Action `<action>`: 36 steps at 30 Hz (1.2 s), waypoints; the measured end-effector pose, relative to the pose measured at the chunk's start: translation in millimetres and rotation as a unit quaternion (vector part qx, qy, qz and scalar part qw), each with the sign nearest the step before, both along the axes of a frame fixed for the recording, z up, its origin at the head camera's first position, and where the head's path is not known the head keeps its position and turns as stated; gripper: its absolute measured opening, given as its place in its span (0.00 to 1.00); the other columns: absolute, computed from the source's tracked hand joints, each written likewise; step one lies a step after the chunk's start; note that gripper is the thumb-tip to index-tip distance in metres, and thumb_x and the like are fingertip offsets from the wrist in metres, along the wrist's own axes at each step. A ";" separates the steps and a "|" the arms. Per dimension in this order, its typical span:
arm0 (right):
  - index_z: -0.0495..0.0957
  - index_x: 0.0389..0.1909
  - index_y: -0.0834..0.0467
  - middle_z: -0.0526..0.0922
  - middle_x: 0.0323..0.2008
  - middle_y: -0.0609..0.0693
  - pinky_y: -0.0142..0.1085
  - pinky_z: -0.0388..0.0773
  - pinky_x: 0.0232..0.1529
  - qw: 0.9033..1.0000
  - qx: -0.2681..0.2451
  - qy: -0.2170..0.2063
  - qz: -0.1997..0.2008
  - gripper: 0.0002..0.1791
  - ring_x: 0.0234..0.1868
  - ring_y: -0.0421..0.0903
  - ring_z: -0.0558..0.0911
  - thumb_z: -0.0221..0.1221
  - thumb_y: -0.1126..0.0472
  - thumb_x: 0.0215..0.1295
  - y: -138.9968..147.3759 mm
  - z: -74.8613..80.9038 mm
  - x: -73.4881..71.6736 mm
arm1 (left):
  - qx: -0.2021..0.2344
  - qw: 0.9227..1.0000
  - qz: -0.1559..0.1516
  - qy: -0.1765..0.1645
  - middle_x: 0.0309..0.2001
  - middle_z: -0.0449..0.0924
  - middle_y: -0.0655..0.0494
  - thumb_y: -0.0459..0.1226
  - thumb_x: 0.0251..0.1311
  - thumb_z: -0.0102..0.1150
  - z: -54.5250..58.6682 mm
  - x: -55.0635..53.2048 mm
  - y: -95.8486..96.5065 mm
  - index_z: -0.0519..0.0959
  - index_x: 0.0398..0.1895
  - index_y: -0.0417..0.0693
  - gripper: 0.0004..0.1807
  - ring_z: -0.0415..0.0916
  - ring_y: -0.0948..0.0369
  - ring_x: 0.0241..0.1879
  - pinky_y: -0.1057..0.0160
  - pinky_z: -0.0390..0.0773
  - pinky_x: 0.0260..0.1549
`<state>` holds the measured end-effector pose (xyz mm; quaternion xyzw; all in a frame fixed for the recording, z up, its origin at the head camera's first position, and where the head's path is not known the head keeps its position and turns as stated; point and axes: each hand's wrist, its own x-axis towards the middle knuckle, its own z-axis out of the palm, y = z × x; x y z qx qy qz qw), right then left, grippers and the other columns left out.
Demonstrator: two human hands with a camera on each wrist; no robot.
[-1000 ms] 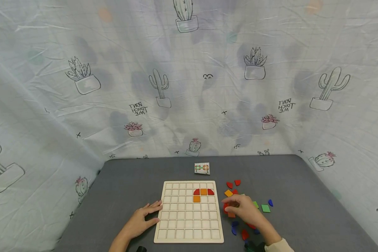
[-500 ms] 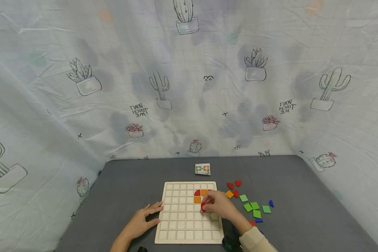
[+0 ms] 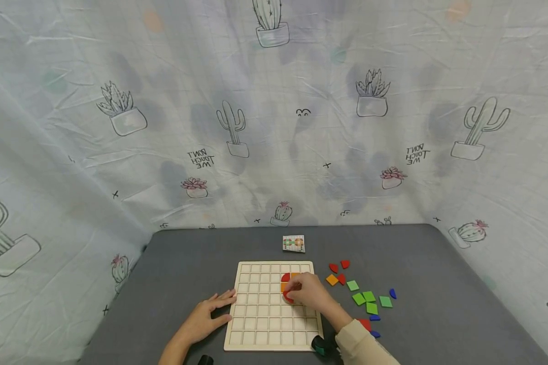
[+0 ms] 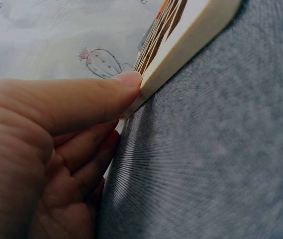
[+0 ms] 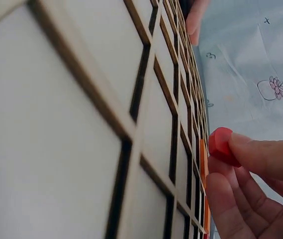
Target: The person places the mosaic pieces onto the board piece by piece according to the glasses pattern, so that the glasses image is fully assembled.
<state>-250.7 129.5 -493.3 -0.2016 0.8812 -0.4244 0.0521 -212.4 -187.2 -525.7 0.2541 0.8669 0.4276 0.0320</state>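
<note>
A pale wooden grid board [image 3: 255,323] lies on the grey table. My left hand [image 3: 200,320] rests at its left side, fingers extended; in the left wrist view the thumb [image 4: 91,102] touches the board's edge. My right hand [image 3: 314,295] is over the upper right part of the board. Between thumb and fingers it pinches a red quarter-circle tile [image 5: 223,143], just below an orange square tile [image 3: 283,287] set in the grid. Above that sit a red rounded tile [image 3: 285,277] and another orange square [image 3: 295,275], partly covered by the right hand.
Loose tiles lie right of the board: several green squares [image 3: 368,296], red pieces [image 3: 333,267], an orange square [image 3: 332,280] and blue pieces [image 3: 392,293]. A small printed pattern card [image 3: 294,243] lies behind the board. A cactus-print cloth [image 3: 274,126] surrounds the table.
My right hand has moved left from the loose tiles to the board, carrying the red tile, and then a little further left. The left hand has stayed at the board's edge.
</note>
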 end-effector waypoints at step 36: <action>0.81 0.23 0.58 0.76 0.26 0.45 0.26 0.71 0.24 0.998 0.050 0.035 -0.029 0.06 0.28 0.38 0.71 0.67 0.70 0.52 -16.0 -5.3 3.1 | -0.005 1.000 0.008 -0.002 0.65 0.69 0.47 0.47 0.59 0.61 -6.2 -1.2 0.4 0.75 0.60 0.46 0.27 0.65 0.50 0.65 0.44 0.58 0.65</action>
